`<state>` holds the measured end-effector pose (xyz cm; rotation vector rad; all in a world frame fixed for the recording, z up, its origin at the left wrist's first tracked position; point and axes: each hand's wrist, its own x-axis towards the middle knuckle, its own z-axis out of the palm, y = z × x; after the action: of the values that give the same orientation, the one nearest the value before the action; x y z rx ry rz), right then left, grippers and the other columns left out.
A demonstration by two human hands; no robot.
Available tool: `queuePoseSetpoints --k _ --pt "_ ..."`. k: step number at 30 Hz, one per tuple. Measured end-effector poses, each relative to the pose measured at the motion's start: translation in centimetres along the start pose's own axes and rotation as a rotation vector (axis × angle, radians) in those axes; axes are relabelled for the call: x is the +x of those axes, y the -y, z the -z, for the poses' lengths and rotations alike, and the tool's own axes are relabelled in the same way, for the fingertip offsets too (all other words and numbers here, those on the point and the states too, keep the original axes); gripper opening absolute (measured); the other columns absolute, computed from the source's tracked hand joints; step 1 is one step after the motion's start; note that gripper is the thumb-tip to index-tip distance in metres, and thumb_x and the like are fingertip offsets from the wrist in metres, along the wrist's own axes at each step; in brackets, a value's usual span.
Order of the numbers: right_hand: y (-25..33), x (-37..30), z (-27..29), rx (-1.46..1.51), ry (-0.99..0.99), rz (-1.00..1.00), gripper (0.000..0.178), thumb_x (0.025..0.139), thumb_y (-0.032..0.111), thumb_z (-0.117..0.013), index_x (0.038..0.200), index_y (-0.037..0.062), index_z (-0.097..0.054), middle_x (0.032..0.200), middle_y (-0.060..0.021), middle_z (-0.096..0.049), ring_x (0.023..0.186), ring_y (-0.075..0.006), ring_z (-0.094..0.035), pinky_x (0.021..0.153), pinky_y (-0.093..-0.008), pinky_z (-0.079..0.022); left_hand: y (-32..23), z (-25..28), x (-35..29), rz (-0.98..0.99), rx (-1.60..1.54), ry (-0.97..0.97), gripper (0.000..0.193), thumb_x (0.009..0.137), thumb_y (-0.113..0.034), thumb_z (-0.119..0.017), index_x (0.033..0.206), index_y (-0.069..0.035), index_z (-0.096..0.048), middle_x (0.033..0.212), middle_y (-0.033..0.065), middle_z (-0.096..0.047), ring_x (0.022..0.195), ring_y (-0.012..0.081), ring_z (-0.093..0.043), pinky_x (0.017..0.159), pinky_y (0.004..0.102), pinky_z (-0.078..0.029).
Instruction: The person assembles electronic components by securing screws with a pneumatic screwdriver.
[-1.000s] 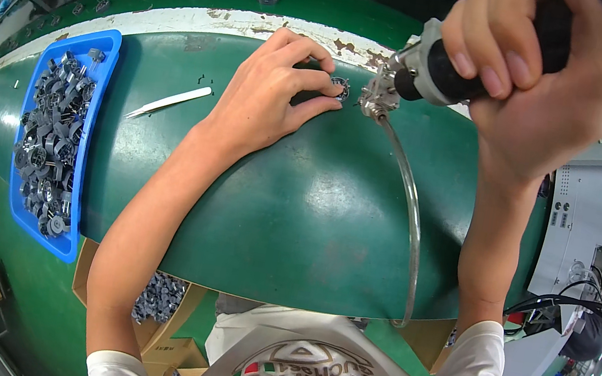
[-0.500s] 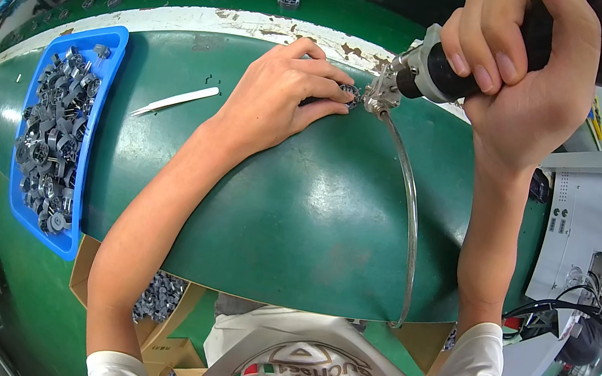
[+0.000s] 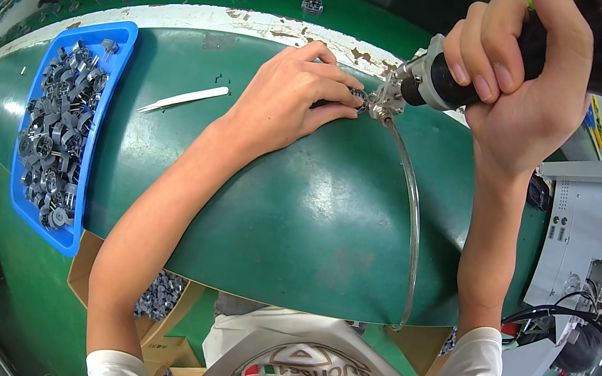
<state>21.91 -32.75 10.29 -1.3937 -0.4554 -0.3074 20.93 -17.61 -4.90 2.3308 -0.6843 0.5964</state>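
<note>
My right hand (image 3: 524, 73) is wrapped round the black body of a power screwdriver (image 3: 442, 77), raised above the right of the bench. The tool's metal nose (image 3: 387, 100) points down onto a small round dark part (image 3: 361, 100), and a clear hose (image 3: 412, 197) hangs from it. Bent over that part, my left hand (image 3: 292, 93) grips it against the green bench top with thumb and fingertips; most of it is hidden by the fingers. White tweezers (image 3: 194, 98) lie to the left of my left hand, with a few tiny dark screws (image 3: 223, 81) just beyond.
A blue tray (image 3: 128, 45) full of grey round parts stands at the left. Several similar parts (image 3: 313, 4) sit in a row on the green strip beyond the worn white ledge (image 3: 187, 15). Open cardboard boxes (image 3: 170, 308) are below the bench edge; a white machine (image 3: 590, 231) stands right.
The view has shifted slightly. Parts on the far strip have moved to the right relative to the ledge. Both hands keep their holds, and the screwdriver stays at the small part.
</note>
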Motion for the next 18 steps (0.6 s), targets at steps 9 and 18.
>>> queuePoseSetpoints --k 9,18 --pt "-1.0 0.9 -0.3 0.060 0.018 -0.034 0.024 0.103 0.020 -0.058 0.087 0.0042 -0.052 0.047 0.0016 -0.038 0.033 -0.0082 -0.034 0.035 -0.0248 -0.031 0.2 -0.4 0.3 0.037 -0.032 0.008 0.015 0.077 -0.013 -0.082 0.091 -0.006 -0.081 0.103 0.0015 -0.078 0.090 0.0242 -0.060 0.081 0.0370 -0.055" --pt "-2.0 1.9 2.7 0.262 0.186 0.123 0.023 0.104 0.022 -0.055 0.094 0.0024 -0.062 0.053 0.0018 -0.040 0.042 -0.0079 -0.037 0.043 -0.0253 -0.031 0.4 0.7 -0.1 -0.059 -0.013 -0.006 0.016 0.078 -0.018 -0.081 0.092 -0.010 -0.080 0.103 -0.0018 -0.076 0.093 0.0227 -0.063 0.083 0.0378 -0.052"
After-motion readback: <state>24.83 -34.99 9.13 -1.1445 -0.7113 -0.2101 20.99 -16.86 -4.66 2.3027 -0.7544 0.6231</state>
